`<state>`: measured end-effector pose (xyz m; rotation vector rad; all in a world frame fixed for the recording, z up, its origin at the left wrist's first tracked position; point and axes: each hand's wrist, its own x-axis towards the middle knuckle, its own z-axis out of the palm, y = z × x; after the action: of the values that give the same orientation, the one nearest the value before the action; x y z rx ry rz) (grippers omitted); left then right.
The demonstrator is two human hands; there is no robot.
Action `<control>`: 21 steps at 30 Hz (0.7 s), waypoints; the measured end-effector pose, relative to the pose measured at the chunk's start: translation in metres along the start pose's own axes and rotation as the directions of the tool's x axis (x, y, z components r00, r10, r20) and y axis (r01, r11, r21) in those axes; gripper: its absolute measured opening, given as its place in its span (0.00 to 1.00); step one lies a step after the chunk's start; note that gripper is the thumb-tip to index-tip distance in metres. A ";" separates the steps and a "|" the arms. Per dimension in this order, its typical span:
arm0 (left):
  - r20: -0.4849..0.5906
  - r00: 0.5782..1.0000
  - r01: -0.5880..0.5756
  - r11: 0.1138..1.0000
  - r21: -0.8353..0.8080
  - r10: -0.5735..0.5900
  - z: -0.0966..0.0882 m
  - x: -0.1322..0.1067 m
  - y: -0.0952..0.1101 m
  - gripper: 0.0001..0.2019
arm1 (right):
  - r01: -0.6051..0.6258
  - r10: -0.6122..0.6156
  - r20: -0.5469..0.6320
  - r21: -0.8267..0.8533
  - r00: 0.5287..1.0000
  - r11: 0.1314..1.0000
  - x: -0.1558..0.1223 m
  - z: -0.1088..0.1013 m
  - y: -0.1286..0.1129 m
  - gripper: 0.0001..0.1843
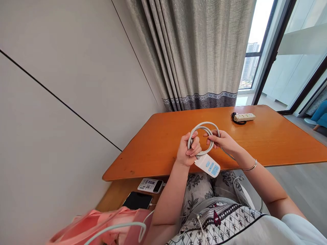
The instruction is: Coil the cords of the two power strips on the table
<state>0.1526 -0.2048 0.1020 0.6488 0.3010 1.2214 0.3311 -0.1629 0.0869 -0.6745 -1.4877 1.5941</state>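
Note:
A white power strip (208, 165) with pale blue socket faces hangs at the table's near edge, tilted down to the right. Its grey-white cord (206, 124) is wound into several loops above it. My left hand (188, 148) is closed round the left side of the loops, just above the strip's end. Opposite it, my right hand (221, 140) pinches the right side of the coil between thumb and fingers. From there a length of cord runs down past my right wrist and hangs towards my lap. The plug end cannot be made out.
Farther back on the orange-brown table (143, 149) lies a second power strip (244, 117) with a black cord. At lower left are a white device (150, 185), a dark phone (138, 200) on a cable, and a pink bag (102, 224). A curtain (204, 51) hangs behind the table.

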 end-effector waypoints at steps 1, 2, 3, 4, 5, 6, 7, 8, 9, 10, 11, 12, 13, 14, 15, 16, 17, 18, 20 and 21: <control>-0.002 1.000 -0.001 1.000 0.000 0.001 0.000 0.000 0.000 0.14 | 0.014 -0.014 -0.018 -0.002 1.000 1.000 0.000 0.001 0.000 0.26; -0.004 1.000 -0.003 1.000 0.000 0.003 0.001 0.001 0.000 0.14 | 0.025 -0.025 -0.034 -0.007 0.999 1.000 0.000 0.003 -0.001 0.26; -0.004 1.000 -0.004 1.000 0.001 0.004 0.001 0.001 0.000 0.14 | 0.030 -0.030 -0.045 -0.014 0.999 0.999 0.000 0.004 -0.001 0.27; -0.004 1.000 -0.002 1.000 0.005 0.002 0.001 0.001 0.001 0.14 | 0.028 -0.030 -0.050 -0.025 0.998 0.999 0.000 0.005 -0.003 0.27; -0.002 1.000 0.001 1.000 0.010 -0.001 0.001 0.000 0.001 0.14 | 0.022 -0.024 -0.049 -0.039 0.999 0.999 -0.001 0.005 -0.004 0.27; 0.003 1.000 0.006 1.000 0.016 -0.007 0.001 0.000 0.000 0.14 | 0.013 -0.016 -0.044 -0.054 0.999 0.998 -0.001 0.005 -0.005 0.28; 0.011 1.000 0.011 1.000 0.024 -0.011 0.002 0.000 0.000 0.14 | 0.004 -0.007 -0.037 -0.067 0.999 0.998 -0.001 0.005 -0.007 0.28; 0.022 1.000 0.012 0.999 0.033 -0.012 0.002 -0.001 0.000 0.14 | -0.004 0.002 -0.032 -0.075 0.999 0.997 -0.002 0.005 -0.008 0.28; 0.033 0.999 0.009 0.999 0.043 -0.011 0.002 -0.002 0.000 0.14 | -0.010 0.008 -0.033 -0.075 0.999 0.997 -0.001 0.004 -0.008 0.29; 0.044 0.999 0.006 0.999 0.052 -0.008 0.002 -0.002 0.000 0.15 | -0.016 0.014 -0.037 -0.067 0.999 0.998 -0.001 0.004 -0.009 0.30; 0.053 0.999 0.003 0.998 0.058 -0.006 0.003 -0.003 0.000 0.16 | -0.024 0.021 -0.043 -0.057 0.999 0.998 -0.001 0.003 -0.008 0.31; 0.060 0.998 0.001 0.998 0.061 -0.005 0.003 -0.004 0.000 0.17 | -0.032 0.029 -0.048 -0.049 0.998 0.998 0.000 0.003 -0.008 0.32; 0.065 0.998 0.000 0.998 0.058 -0.004 0.003 -0.004 0.000 0.17 | -0.035 0.032 -0.053 -0.048 0.998 0.998 0.000 0.002 -0.007 0.34; 0.068 0.998 0.001 0.999 0.050 -0.005 0.002 -0.005 0.000 0.17 | -0.028 0.025 -0.056 -0.059 0.998 0.998 0.001 0.002 -0.007 0.34; 0.071 0.997 0.003 0.999 0.039 -0.006 0.002 -0.005 0.000 0.16 | -0.008 0.003 -0.058 -0.084 0.998 0.996 0.001 0.001 -0.007 0.34; 0.072 0.997 0.007 1.000 0.028 -0.009 0.001 -0.005 0.000 0.16 | 0.026 -0.034 -0.064 -0.120 0.997 0.992 0.001 0.000 -0.007 0.32; 0.072 0.997 0.018 1.000 0.021 -0.019 0.001 -0.005 0.000 0.15 | 0.070 -0.084 -0.079 -0.161 0.993 0.984 0.001 -0.001 -0.009 0.30; 0.069 0.997 0.036 0.999 0.018 -0.037 0.000 -0.005 0.000 0.16 | 0.117 -0.140 -0.101 -0.205 0.985 0.972 0.001 -0.003 -0.011 0.27; 0.070 0.994 0.082 0.996 0.023 -0.084 -0.001 -0.003 -0.001 0.17 | 0.196 -0.249 -0.141 -0.311 0.958 0.930 0.001 -0.006 -0.017 0.26; 0.078 0.991 0.107 0.994 0.031 -0.109 -0.002 -0.003 -0.002 0.17 | 0.228 -0.300 -0.146 -0.374 0.943 0.899 0.002 -0.008 -0.021 0.26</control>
<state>0.1521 -0.2071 0.0990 0.6937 0.2823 1.0865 0.3413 -0.1584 0.1061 -0.7686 -1.6495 1.0281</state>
